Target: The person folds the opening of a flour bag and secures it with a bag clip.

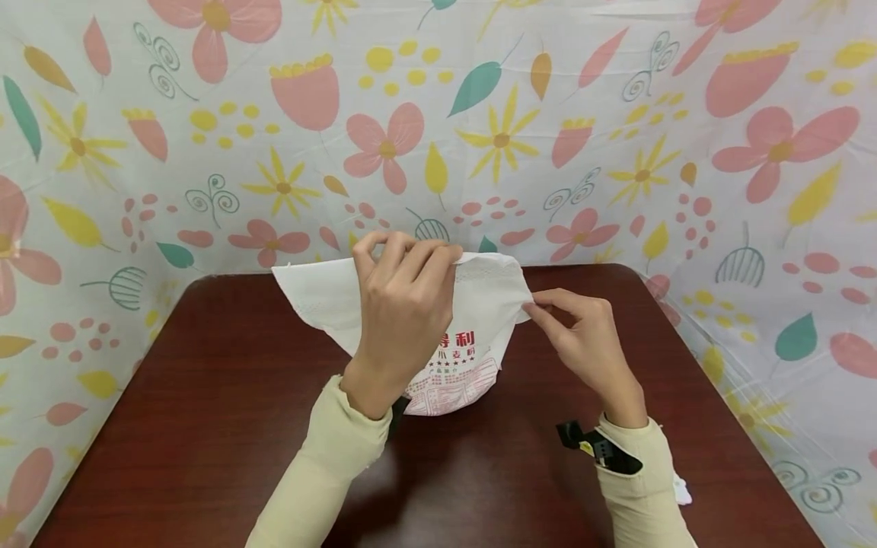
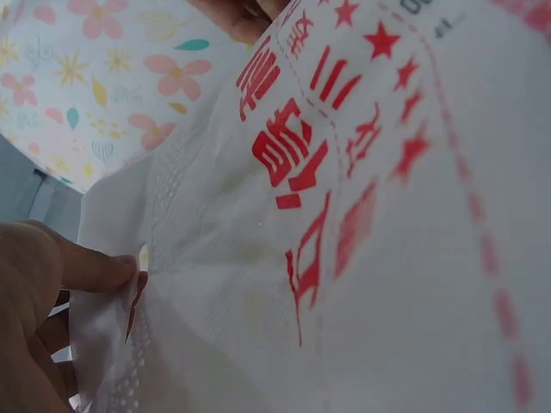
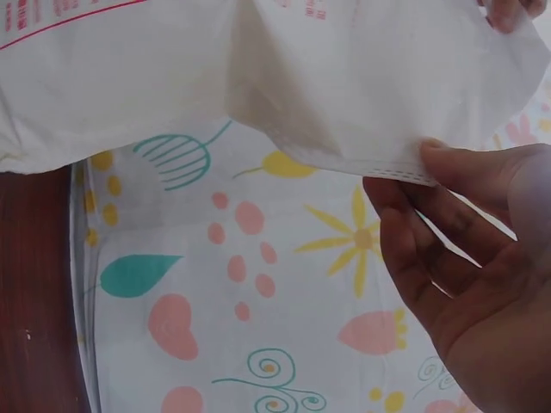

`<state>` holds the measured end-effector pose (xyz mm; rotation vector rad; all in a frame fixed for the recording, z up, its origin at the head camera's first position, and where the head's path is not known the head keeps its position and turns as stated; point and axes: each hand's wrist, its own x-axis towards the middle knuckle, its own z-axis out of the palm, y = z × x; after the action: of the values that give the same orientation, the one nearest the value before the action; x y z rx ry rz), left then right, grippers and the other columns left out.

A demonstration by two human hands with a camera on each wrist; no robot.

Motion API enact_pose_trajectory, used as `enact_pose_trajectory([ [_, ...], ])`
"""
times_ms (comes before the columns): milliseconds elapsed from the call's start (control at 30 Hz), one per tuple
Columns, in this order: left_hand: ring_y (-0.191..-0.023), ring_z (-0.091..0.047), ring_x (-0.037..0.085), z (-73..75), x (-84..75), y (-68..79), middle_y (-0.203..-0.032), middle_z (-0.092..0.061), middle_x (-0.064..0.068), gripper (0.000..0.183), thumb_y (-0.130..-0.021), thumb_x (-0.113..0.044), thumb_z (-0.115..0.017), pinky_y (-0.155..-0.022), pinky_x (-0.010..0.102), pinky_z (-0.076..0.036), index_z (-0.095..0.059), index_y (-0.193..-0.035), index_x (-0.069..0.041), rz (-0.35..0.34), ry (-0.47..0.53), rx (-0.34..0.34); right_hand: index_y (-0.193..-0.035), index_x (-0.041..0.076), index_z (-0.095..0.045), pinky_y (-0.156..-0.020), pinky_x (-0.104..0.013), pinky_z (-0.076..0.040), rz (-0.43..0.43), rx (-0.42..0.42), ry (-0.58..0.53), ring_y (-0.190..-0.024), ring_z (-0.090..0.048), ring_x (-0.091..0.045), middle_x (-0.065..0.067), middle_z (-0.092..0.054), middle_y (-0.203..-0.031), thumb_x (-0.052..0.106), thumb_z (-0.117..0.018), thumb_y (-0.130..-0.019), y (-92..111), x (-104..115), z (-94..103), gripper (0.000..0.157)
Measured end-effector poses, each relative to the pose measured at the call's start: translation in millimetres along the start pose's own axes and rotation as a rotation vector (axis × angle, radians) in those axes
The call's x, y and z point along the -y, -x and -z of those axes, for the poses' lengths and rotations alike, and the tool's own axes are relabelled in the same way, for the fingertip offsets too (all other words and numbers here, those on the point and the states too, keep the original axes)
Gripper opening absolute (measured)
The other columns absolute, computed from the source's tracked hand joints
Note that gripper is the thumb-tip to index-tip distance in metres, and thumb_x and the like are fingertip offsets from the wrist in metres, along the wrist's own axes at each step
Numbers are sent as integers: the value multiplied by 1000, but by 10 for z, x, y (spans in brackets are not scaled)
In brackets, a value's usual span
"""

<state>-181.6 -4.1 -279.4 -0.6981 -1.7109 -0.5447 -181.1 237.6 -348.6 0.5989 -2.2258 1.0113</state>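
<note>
Head view: white bag (image 1: pixel 486 293) mid-frame over the tabletop (image 1: pixel 205 426); cloth-like, creased, rounded below. My left hand (image 1: pixel 406 297) grips its top edge; my right hand (image 1: pixel 585 331) pinches its right edge.

Left-wrist view: dotted seam (image 2: pixel 166 176), red print; thumb beside a slit, lower left.

Right-wrist view: stitched hem (image 3: pixel 396 174) pinched, right. Judgement: even tension across 2 grips should limit sagging.

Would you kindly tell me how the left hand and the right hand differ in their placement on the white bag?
The left hand holds the white bag near the middle of its top edge, while the right hand pinches its right edge. In the head view, the left hand covers some of the red print; the right hand covers none. Both hold the bag.
</note>
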Motion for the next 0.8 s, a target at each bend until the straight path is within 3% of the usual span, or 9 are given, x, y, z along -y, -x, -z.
enact_pose_trajectory([
  [367, -78, -57, 22, 13, 65, 24, -82, -71, 3, 17, -95, -3, -59, -94, 47, -36, -73, -86, -7, 35, -14, 19, -100, 15, -75, -75, -16, -45, -34, 63, -12, -84, -60, -3, 6, -70, -87, 5, -76, -87, -3, -68, -42, 16],
  [633, -74, -55, 22, 6, 0, 15, -81, -72, 3, 15, -95, -3, -61, -92, 49, -37, -73, -87, -6, -5, 9, -16, -93, 11, -78, -68, -14, -44, -13, 46, -18, -71, -61, -5, 4, -73, -82, 1, -78, -84, 19, -55, 17, 14],
  [800, -77, -59, 24, 53, 20, 19, -83, -74, 5, 14, -93, -3, -65, -93, 49, -36, -77, -89, -6, 47, 58, -26, -92, 11, -80, -64, -14, -45, 7, 33, -18, -67, -61, -5, 3, -75, -83, 0, -79, -82, 24, -35, 22, 14],
])
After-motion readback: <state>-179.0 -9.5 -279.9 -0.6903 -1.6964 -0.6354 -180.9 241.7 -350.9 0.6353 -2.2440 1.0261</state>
